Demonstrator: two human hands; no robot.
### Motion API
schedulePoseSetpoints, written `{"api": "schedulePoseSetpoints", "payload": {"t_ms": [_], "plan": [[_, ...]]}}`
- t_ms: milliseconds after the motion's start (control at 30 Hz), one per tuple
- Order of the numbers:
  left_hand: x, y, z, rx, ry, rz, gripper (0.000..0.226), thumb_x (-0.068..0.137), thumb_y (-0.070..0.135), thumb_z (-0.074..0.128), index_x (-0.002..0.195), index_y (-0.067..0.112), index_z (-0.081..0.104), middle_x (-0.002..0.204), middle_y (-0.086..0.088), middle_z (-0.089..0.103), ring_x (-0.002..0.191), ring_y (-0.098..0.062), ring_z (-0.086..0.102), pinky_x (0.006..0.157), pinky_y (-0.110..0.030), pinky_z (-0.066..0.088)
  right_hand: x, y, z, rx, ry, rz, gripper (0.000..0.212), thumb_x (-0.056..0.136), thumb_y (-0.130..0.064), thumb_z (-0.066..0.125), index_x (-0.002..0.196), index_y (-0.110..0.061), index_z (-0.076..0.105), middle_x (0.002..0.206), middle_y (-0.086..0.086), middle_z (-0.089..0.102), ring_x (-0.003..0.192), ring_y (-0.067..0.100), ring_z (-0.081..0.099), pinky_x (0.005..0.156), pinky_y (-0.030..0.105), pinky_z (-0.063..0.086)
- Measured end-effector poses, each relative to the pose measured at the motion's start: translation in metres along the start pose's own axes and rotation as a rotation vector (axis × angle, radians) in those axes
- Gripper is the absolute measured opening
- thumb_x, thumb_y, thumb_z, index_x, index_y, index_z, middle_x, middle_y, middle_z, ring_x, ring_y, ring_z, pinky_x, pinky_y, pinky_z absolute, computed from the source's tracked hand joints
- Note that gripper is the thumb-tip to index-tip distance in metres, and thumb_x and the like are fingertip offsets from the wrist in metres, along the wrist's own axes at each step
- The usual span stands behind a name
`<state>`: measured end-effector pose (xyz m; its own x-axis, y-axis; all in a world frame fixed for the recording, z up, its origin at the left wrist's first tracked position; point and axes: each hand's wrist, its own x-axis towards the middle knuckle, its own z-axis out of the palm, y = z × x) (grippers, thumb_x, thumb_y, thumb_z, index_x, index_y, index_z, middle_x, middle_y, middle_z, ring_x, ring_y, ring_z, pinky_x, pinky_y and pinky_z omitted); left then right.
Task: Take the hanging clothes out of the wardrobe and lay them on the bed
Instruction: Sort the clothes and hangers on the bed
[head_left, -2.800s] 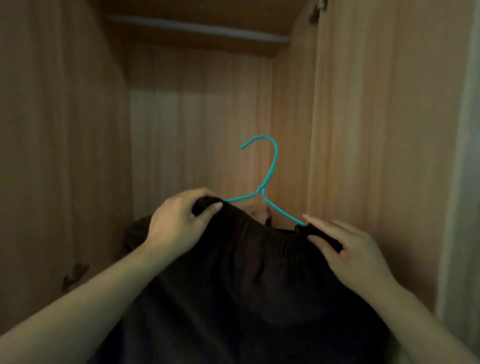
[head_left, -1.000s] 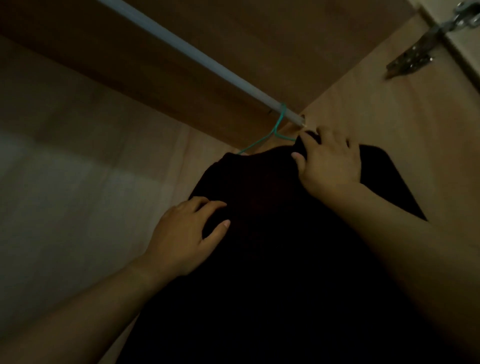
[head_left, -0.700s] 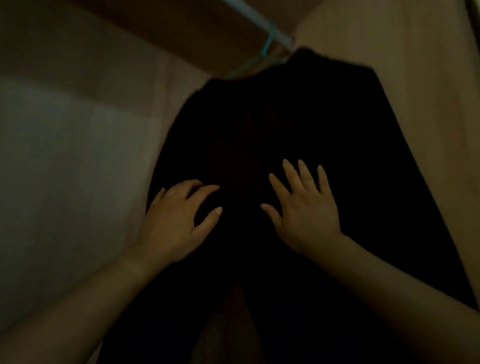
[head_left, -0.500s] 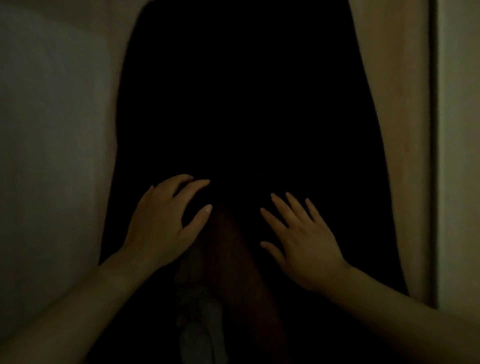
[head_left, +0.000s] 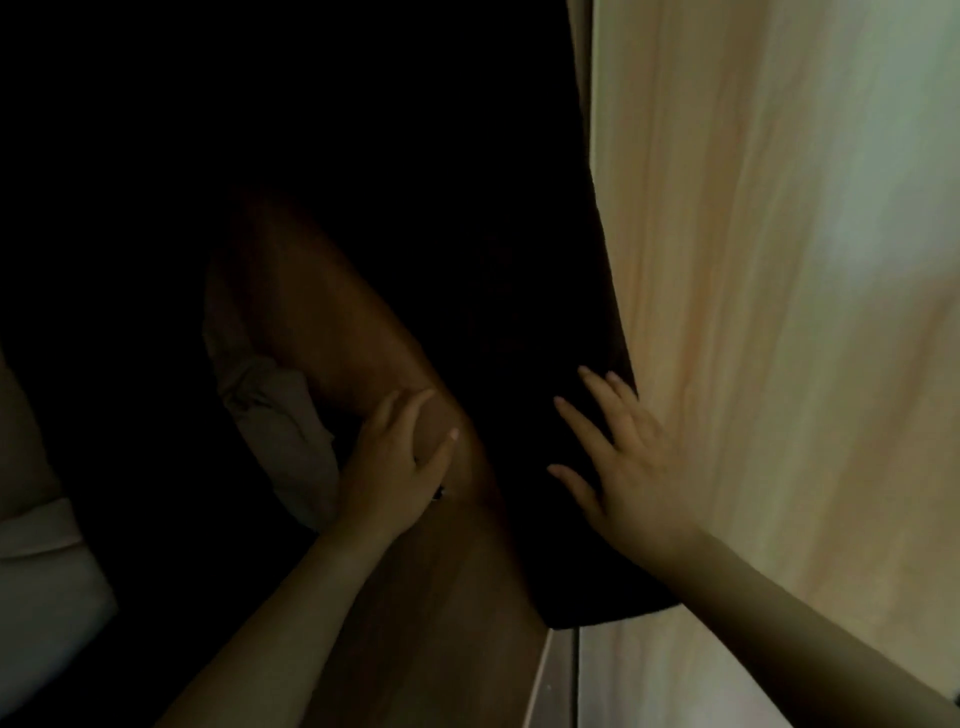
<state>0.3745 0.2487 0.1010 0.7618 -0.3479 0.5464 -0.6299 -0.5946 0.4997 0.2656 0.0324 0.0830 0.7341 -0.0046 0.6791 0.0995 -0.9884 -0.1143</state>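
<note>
Dark garment (head_left: 519, 249) hanging in the wardrobe, its right part against the right wall (head_left: 779, 312), hem low near the front edge. Right hand (head_left: 628, 467) flat on that cloth, fingers spread wide. Left hand (head_left: 400, 457) loosely curved over the gap beside it, gripping nothing visible. Hanger, rail and bed out of view. Probably best to reach up, take the hanger and lift its hook clear of the rail. Then support the cloth from below, keeping it clear of the pale bundle (head_left: 270, 415) at lower left. Avoid tugging the hem: likely to slide off.
</note>
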Motion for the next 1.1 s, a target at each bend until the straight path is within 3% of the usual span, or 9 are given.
{"api": "schedulePoseSetpoints", "payload": {"t_ms": [100, 233, 333, 500, 700, 800, 933, 1033, 1100], "plan": [[-0.004, 0.005, 0.033, -0.239, -0.019, -0.067, 0.071, 0.085, 0.055, 0.053, 0.144, 0.022, 0.031, 0.147, -0.003, 0.034, 0.133, -0.017, 0.036, 0.108, -0.032, 0.032, 0.000, 0.018, 0.003, 0.048, 0.066, 0.040, 0.063, 0.092, -0.037, 0.053, 0.147, -0.018, 0.028, 0.156, 0.006, 0.011, 0.142, 0.033, 0.017, 0.111, 0.049, 0.027], [-0.010, 0.012, 0.074, -0.489, -0.015, -0.141, 0.085, 0.083, 0.050, 0.059, 0.148, 0.034, 0.007, 0.153, -0.001, 0.027, 0.137, -0.011, 0.032, 0.109, -0.033, 0.036, 0.009, 0.030, 0.013, 0.053, 0.118, 0.000, 0.071, 0.086, -0.019, 0.067, 0.146, -0.015, 0.029, 0.153, 0.011, 0.015, 0.135, 0.037, 0.028, 0.109, 0.047, 0.031], [-0.014, 0.013, 0.086, -0.599, 0.019, -0.150, 0.081, 0.085, 0.044, 0.059, 0.148, 0.034, 0.009, 0.151, -0.002, 0.031, 0.134, -0.013, 0.039, 0.106, -0.043, 0.041, 0.013, 0.027, 0.024, 0.052, 0.093, -0.030, 0.066, 0.087, -0.019, 0.062, 0.145, -0.014, 0.031, 0.151, 0.009, 0.015, 0.132, 0.037, 0.027, 0.102, 0.038, 0.029], [-0.026, -0.021, 0.051, -0.365, 0.134, -0.134, 0.059, 0.093, 0.036, 0.049, 0.146, 0.031, 0.022, 0.150, 0.004, 0.032, 0.136, -0.010, 0.033, 0.110, -0.041, 0.034, 0.033, 0.009, 0.048, 0.136, 0.015, -0.106, 0.066, 0.085, -0.019, 0.065, 0.143, -0.015, 0.034, 0.150, 0.006, 0.014, 0.129, 0.035, 0.030, 0.094, 0.037, 0.039], [-0.037, -0.055, 0.010, -0.097, 0.145, -0.248, 0.068, 0.094, 0.017, 0.051, 0.150, 0.023, 0.013, 0.152, -0.008, 0.027, 0.138, -0.024, 0.030, 0.108, -0.037, 0.032, 0.038, -0.030, 0.084, 0.185, -0.330, -0.118, 0.070, 0.092, -0.036, 0.055, 0.149, -0.026, 0.017, 0.158, -0.001, -0.005, 0.139, 0.027, 0.019, 0.092, 0.042, 0.048], [-0.060, -0.049, 0.016, 0.022, 0.061, -0.256, 0.072, 0.093, 0.024, 0.053, 0.150, 0.024, 0.010, 0.151, -0.011, 0.023, 0.137, -0.026, 0.027, 0.106, -0.031, 0.028, 0.007, -0.039, 0.089, 0.114, -0.452, -0.051, 0.067, 0.094, -0.043, 0.046, 0.150, -0.027, 0.013, 0.158, -0.002, -0.003, 0.141, 0.026, 0.014, 0.100, 0.042, 0.039], [-0.111, -0.025, 0.037, 0.182, -0.132, -0.190, 0.062, 0.093, 0.040, 0.049, 0.148, 0.024, 0.023, 0.153, -0.012, 0.017, 0.137, -0.034, 0.025, 0.107, -0.046, 0.032, -0.055, -0.034, 0.064, 0.117, -0.502, 0.068, 0.061, 0.096, -0.044, 0.041, 0.149, -0.022, 0.020, 0.156, 0.005, 0.017, 0.140, 0.029, 0.020, 0.105, 0.040, 0.032], [-0.143, 0.002, 0.061, 0.178, -0.320, -0.132, 0.071, 0.084, 0.059, 0.032, 0.144, 0.021, 0.035, 0.151, -0.014, 0.027, 0.135, -0.035, 0.031, 0.106, -0.046, 0.033, -0.117, -0.017, 0.028, 0.078, -0.507, 0.192, 0.058, 0.096, -0.047, 0.038, 0.145, -0.017, 0.030, 0.149, 0.011, 0.032, 0.136, 0.034, 0.029, 0.106, 0.045, 0.034], [-0.158, 0.023, 0.081, 0.182, -0.403, 0.006, 0.072, 0.082, 0.057, 0.029, 0.140, 0.017, 0.042, 0.146, -0.017, 0.036, 0.131, -0.037, 0.036, 0.105, -0.047, 0.033, -0.161, -0.002, 0.001, 0.022, -0.528, 0.302, 0.060, 0.096, -0.053, 0.031, 0.145, -0.019, 0.030, 0.150, 0.009, 0.032, 0.137, 0.032, 0.027, 0.109, 0.044, 0.029]]}}
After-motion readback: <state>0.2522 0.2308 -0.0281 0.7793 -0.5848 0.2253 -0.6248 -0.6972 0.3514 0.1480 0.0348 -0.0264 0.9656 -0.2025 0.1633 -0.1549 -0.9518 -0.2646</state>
